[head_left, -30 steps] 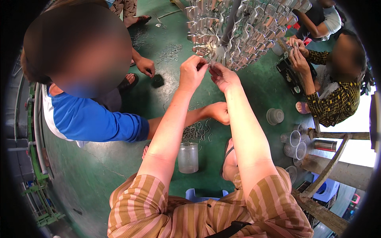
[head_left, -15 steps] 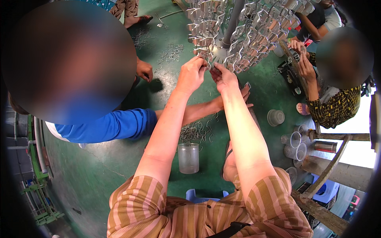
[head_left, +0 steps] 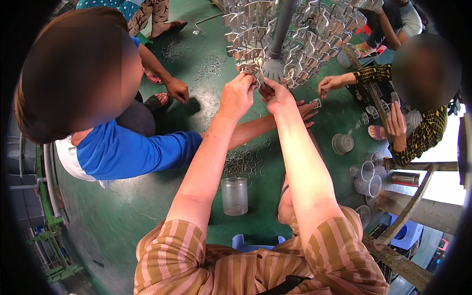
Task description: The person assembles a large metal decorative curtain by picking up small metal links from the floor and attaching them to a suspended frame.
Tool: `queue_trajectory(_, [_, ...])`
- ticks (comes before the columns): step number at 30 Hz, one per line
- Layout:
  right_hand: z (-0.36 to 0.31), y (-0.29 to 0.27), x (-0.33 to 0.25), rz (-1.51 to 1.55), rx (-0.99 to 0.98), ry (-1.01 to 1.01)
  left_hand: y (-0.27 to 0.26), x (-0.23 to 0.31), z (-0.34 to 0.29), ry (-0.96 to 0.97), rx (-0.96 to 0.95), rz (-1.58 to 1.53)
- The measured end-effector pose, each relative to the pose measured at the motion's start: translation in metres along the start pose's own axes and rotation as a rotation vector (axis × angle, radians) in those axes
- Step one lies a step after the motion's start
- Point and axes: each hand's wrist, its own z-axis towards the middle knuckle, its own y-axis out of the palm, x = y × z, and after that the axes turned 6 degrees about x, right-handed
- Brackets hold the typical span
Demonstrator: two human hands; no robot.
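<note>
1. Presently both our hands are at the lower edge of the rack of metal hooks (head_left: 246,42), top centre, well beyond the clear cup (head_left: 235,196) and the heap of loose hooks (head_left: 241,163) on the green floor (head_left: 128,216).
2. Our left hand (head_left: 237,94) has its fingertips bunched at the lowest hooks; our right hand (head_left: 277,100) is just beside it, thumb and forefinger close to the same spot. Whether either is clamped on a hook we cannot tell; the metal there is too small and half hidden.
3. To do this well, we would steady the rack's edge with one hand and let the other do the fine work, with light fingertip pressure so the neighbouring hooks do not swing or tangle.
4. We would also mind the co-worker's arm (head_left: 255,130) in blue, which passes beneath our forearms, and keep our elbows high enough to miss it.
5. As for direction, the grey pole (head_left: 283,29) gives the rack its long axis: steep in our view, its lower end leaning slightly left. Around it the hook strings fan out, near upright at left, slanting up and rightward at right. Which way the hook at our fingertips points, we cannot make out.
</note>
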Motion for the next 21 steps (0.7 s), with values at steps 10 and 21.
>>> queue_trajectory(10, [0.003,-0.007,-0.008,-0.131,-0.030,0.067,0.009,-0.001,-0.005,0.043,0.119,0.049])
queue_trajectory(21, [-0.010,-0.010,-0.009,-0.183,-0.090,0.165,0.015,0.010,-0.013,-0.042,0.217,0.072])
